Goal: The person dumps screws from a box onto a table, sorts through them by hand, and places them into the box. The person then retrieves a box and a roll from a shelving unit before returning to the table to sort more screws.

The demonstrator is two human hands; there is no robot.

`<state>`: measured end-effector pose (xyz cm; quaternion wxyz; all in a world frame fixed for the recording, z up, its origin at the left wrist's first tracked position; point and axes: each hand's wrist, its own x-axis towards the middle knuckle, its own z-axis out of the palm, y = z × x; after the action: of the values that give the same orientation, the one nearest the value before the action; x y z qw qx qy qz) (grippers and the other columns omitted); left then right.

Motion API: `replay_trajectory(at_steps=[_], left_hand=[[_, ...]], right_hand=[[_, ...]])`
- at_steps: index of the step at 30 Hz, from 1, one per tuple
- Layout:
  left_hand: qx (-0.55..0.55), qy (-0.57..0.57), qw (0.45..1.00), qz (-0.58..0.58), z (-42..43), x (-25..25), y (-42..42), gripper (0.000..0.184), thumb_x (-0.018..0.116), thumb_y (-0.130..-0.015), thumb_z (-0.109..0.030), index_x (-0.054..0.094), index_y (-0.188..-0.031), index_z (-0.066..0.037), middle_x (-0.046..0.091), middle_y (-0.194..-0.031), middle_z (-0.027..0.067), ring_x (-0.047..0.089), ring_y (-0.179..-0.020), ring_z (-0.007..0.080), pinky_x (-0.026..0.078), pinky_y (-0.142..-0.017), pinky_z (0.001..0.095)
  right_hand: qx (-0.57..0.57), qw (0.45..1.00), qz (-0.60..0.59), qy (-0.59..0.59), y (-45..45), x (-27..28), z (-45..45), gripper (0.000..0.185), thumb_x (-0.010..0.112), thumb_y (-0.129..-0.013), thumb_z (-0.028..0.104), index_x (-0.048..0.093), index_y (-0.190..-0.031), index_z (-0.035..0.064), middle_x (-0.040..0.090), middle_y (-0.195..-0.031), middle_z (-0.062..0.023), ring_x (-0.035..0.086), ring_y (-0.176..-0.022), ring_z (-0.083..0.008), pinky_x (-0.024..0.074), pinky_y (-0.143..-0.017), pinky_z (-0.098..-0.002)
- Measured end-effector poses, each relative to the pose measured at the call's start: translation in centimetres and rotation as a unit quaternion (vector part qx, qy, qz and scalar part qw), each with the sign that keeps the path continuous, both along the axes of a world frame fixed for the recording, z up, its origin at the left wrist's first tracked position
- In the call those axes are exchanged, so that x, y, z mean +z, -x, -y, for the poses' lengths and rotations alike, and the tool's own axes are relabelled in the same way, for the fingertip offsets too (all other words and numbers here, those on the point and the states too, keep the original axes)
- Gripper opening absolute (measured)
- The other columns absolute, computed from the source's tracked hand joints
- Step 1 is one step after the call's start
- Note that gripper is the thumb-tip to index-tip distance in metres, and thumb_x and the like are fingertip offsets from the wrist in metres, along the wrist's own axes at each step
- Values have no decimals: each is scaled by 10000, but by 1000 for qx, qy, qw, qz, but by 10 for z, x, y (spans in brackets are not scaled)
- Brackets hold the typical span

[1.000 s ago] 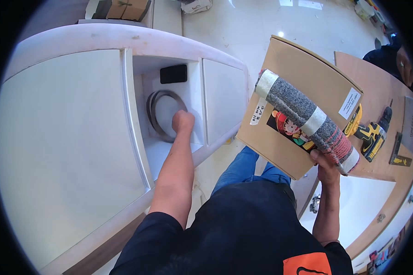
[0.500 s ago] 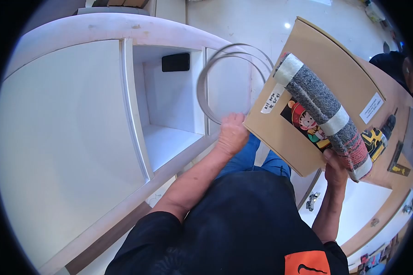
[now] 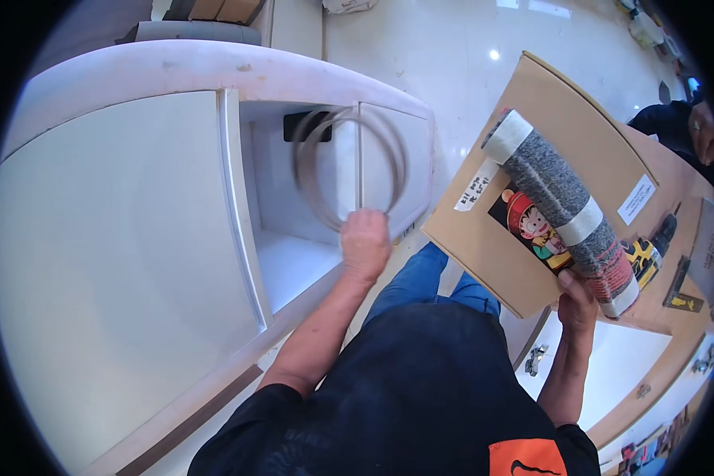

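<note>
My left hand point(image 3: 365, 247) is closed on a coil of thin grey strip point(image 3: 395, 141), blurred by motion, in front of the cabinet opening. With my right hand point(image 3: 577, 303) I grip the lower edge of a flat cardboard box point(image 3: 559, 95), thumb on top. A rolled grey and red woven fabric point(image 3: 553, 176), bound with pale tape, lies slantwise across the box. Beside the roll are a cartoon picture point(image 3: 531, 226) and a handwritten label point(image 3: 476, 186).
A white cabinet point(image 3: 127, 206) with an open compartment point(image 3: 293, 258) stands on my left; a black phone point(image 3: 297, 128) is inside. To the right, a wooden table point(image 3: 665, 182) bears a yellow-black drill point(image 3: 644, 258) and a square point(image 3: 682, 289). Another person's hand point(image 3: 704, 135) shows beyond.
My left hand has moved left with the coil, from beside the box to the front of the compartment. The box and fabric roll in my right hand have hardly moved.
</note>
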<state>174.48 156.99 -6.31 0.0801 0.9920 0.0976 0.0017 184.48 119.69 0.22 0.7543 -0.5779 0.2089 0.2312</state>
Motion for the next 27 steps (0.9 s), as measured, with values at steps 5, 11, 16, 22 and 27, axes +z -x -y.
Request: replay_trajectory(at_steps=[5, 11, 16, 22, 27], left_hand=[[163, -85, 978, -99, -49, -4, -2, 87, 617, -882, -136, 595, -876, -53, 615, -918, 139, 594, -922, 366, 469, -800, 496], [342, -187, 921, 1, -67, -14, -29, 476, 632, -858, -144, 542, -1280, 57, 489, -1385, 294, 455, -1301, 446, 336, -1113, 544], [36, -38, 997, -65, 15, 6, -12, 568, 637, -857, -138, 487, -1368, 60, 452, -1426, 315, 462, -1297, 464, 362, -1104, 532], [41, 273, 900, -338, 59, 11, 114, 330, 667, -866, -182, 641, -1139, 2, 678, -1108, 228, 652, -1011, 425, 509, -911, 510], [128, 184, 882, -415, 29, 3, 169, 437, 685, -859, -289, 644, -1185, -2, 675, -1150, 229, 639, -1083, 416, 504, -940, 495]], right_hand=[[-7, 1000, 0, -13, -6, 5, -9, 463, 778, -725, 66, 669, -1173, 23, 681, -1022, -36, 629, -953, -169, 474, -894, -321], [64, 998, 14, -19, -9, -5, 1, 546, 783, -757, 87, 622, -1276, 35, 665, -1184, -57, 612, -1113, -202, 455, -1001, -354], [138, 989, 43, 25, -20, -12, -6, 415, 781, -758, 229, 665, -1127, 79, 617, -901, 20, 550, -772, -100, 429, -661, -264], [244, 969, 49, -4, -10, -7, -74, 415, 850, -775, 213, 690, -1123, 53, 691, -990, -23, 625, -875, -113, 499, -770, -291], [294, 943, 145, -63, -6, -49, -167, 471, 881, -746, 198, 692, -1142, 27, 748, -1047, -80, 706, -952, -146, 558, -868, -324]])
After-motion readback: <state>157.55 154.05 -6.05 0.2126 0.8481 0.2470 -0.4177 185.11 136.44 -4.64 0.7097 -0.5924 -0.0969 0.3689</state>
